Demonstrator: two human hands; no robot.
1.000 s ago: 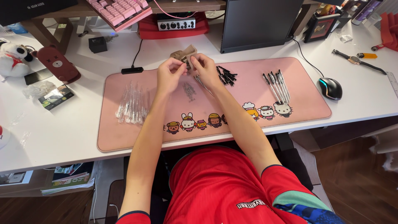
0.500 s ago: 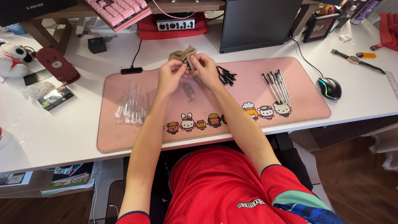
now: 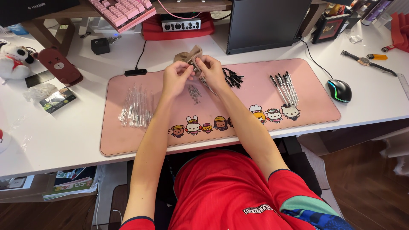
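Both hands meet above the far edge of the pink desk mat [image 3: 128, 140] on the white worktop [image 3: 64, 136]. The left hand [image 3: 175, 79] and right hand [image 3: 211, 72] each pinch a small dark part [image 3: 194, 64] between fingertips — too small to identify, partly hidden by the fingers. Behind it lies a tan pouch [image 3: 186, 55], half covered. Under the wrists sit thin metal springs [image 3: 194, 91]; clear pen barrels [image 3: 135, 107], black pen parts [image 3: 232, 78] and assembled pens [image 3: 284, 87] lie around.
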